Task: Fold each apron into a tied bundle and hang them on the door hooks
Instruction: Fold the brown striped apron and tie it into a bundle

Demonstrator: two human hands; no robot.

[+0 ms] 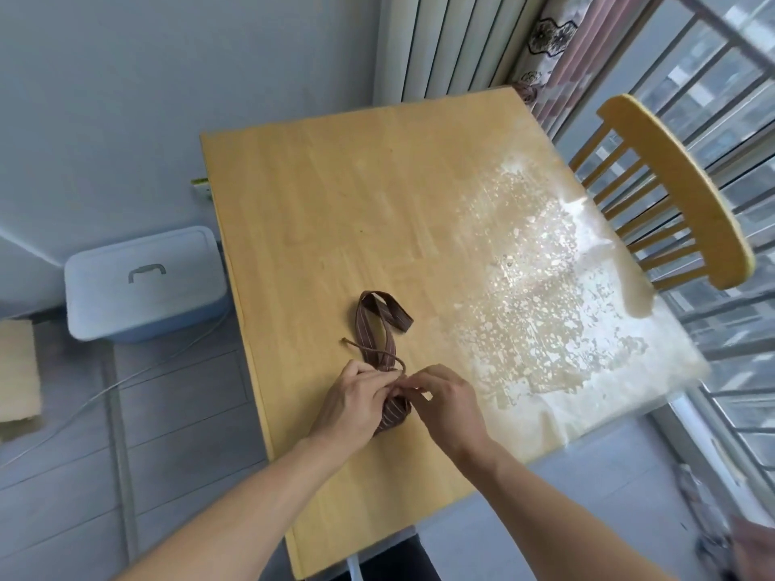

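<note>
A brown striped apron, rolled into a small bundle (394, 413), lies on the wooden table (335, 228) near its front. Its striped neck strap (377, 325) loops away from me across the tabletop. A thin brown tie cord (369, 352) runs from the bundle toward the left. My left hand (356, 402) grips the bundle's left side with curled fingers. My right hand (444, 402) pinches the cord at the top of the bundle. Most of the bundle is hidden between my hands.
A wooden chair (671, 195) stands at the table's right side by a railed window. A blue lidded storage box (144, 283) sits on the floor to the left. Curtains (545, 48) hang behind the table. Sun glare covers the table's right half.
</note>
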